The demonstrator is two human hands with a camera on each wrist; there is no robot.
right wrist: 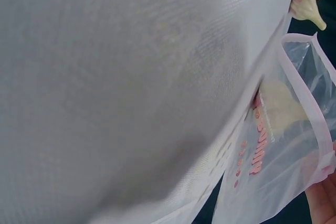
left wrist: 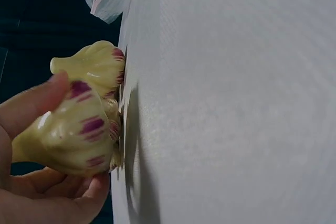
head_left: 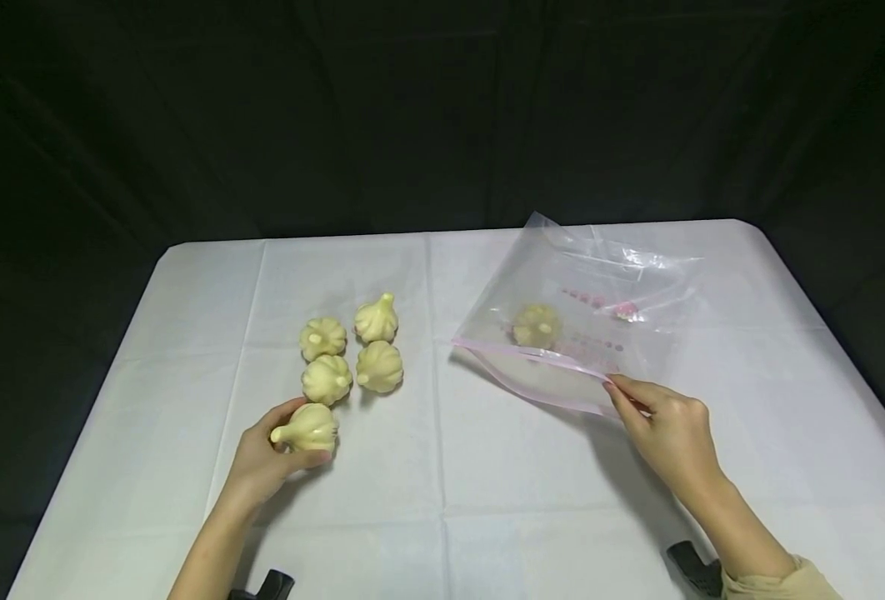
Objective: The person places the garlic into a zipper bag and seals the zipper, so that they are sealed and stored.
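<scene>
My left hand (head_left: 266,462) grips a pale yellow garlic bulb (head_left: 311,428), its neck pointing left; purple streaks show on its base in the left wrist view. Just beyond it, several more garlic bulbs (head_left: 327,379) stand in a cluster on the white cloth. On the right, my right hand (head_left: 667,425) pinches the pink-edged mouth of a clear zip bag (head_left: 637,283) between thumb and fingers. The mouth gapes toward me. One garlic bulb (head_left: 537,326) lies inside, seen through the plastic. Red print marks the bag in the right wrist view.
A white cloth (head_left: 382,542) with fold lines covers the table. Black curtain (head_left: 412,117) hangs behind and along the sides. Dark straps or mounts (head_left: 693,568) show at both wrists.
</scene>
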